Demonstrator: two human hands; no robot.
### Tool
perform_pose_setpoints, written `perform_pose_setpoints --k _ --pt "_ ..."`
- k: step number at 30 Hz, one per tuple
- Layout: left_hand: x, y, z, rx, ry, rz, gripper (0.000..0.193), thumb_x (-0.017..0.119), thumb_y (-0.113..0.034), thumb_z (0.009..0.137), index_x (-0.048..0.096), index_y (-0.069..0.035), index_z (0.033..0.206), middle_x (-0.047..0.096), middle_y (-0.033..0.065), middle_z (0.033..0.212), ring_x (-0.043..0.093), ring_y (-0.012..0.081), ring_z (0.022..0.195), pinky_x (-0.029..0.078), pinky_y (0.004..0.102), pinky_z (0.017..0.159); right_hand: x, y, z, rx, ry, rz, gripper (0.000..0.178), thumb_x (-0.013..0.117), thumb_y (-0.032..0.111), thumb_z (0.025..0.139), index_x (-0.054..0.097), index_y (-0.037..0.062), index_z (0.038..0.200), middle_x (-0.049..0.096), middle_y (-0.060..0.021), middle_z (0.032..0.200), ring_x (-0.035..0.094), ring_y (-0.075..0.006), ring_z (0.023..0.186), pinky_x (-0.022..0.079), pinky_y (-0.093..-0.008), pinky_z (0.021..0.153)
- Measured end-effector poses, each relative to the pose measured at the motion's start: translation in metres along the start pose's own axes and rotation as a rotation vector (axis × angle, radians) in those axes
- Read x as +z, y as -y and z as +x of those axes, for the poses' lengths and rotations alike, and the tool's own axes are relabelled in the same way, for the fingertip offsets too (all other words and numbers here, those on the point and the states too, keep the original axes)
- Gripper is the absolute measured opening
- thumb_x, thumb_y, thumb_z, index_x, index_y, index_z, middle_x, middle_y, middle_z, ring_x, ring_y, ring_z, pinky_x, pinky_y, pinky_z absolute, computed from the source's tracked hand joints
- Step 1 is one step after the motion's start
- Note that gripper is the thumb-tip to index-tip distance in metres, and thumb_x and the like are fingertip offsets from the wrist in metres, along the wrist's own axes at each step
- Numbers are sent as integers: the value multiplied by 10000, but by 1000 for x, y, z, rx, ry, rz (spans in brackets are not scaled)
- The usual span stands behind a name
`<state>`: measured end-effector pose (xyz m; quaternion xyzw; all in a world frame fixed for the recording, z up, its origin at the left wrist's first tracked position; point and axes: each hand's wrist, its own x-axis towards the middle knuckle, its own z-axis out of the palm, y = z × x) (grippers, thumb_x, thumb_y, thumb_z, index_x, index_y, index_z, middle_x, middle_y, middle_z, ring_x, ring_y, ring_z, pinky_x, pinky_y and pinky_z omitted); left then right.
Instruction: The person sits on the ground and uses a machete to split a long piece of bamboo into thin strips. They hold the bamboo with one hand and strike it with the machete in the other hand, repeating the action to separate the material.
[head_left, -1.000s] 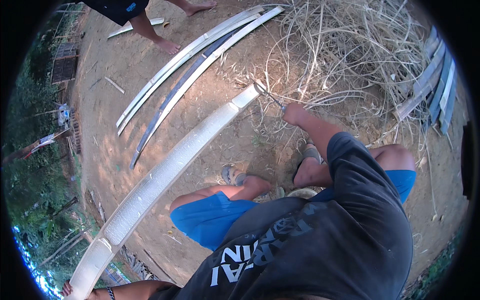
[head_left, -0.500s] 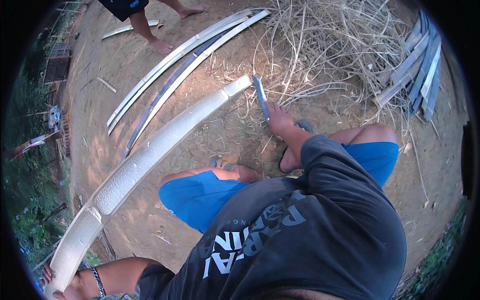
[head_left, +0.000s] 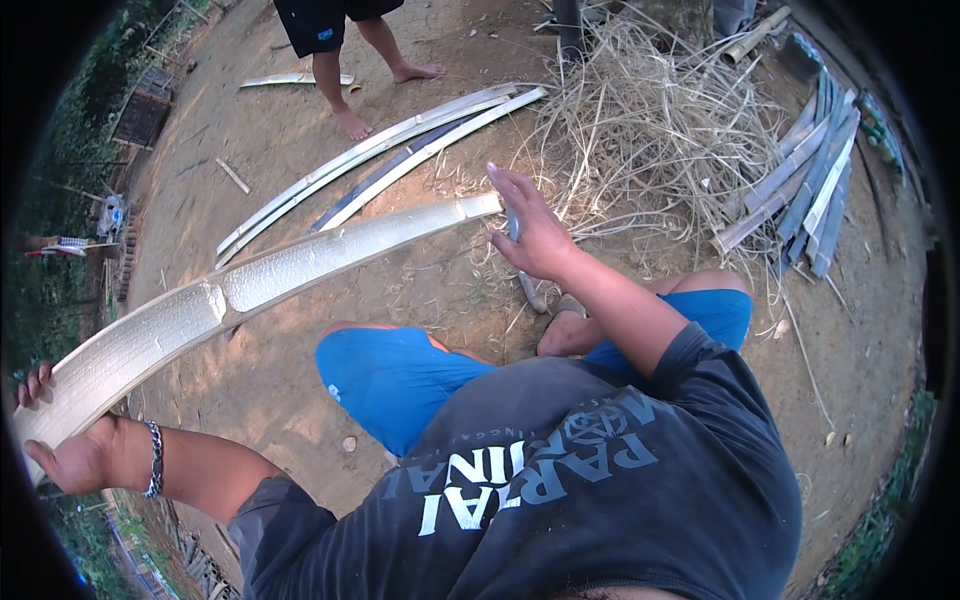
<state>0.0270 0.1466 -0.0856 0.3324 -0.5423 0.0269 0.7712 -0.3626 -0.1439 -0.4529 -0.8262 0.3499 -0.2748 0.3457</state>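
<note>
A long split bamboo piece (head_left: 290,273), pale inner side up, slants from the lower left to the middle. At its near, wide end my left hand (head_left: 75,440) is closed around both edges. Just past the narrow far end, my right hand (head_left: 535,230) is open, its fingers and thumb apart. Behind that hand is a knife, partly hidden; a bit of its blue-grey blade (head_left: 513,224) shows between thumb and fingers, and its handle (head_left: 531,293) appears below the palm. Whether the palm touches the knife cannot be made out.
Other bamboo lengths (head_left: 370,145) lie on the dirt ahead. A tangled heap of thin shavings (head_left: 650,130) sits at far right, beside stacked dark bamboo slats (head_left: 815,180). Another person's bare legs (head_left: 335,90) stand at the far side. My bent knees in blue shorts (head_left: 400,375) are close below.
My right hand has let go of the knife and opened near the bamboo's tip. My left hand has moved up and left, and the bamboo now lies flatter across the view.
</note>
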Motion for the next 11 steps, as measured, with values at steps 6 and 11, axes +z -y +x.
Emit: perform_pose_setpoints --k 6,11 --pt "118 60 -85 94 -219 214 723 396 -635 900 431 -7 1256 517 275 1190 546 427 1100 406 611 1006 -14 16 -30 -21 -55 115 930 726 147 805 145 174 1530 309 -204 1457 459 -316 1265 409 -426 1064" --pt "53 77 -99 -97 241 -362 883 453 -759 814 377 -44 1328 545 194 1161 562 360 1085 406 575 1017 -16 23 -43 29 -30 141 1000 747 159 790 84 168 1538 314 -184 1464 502 -269 1219 444 -424 1029"
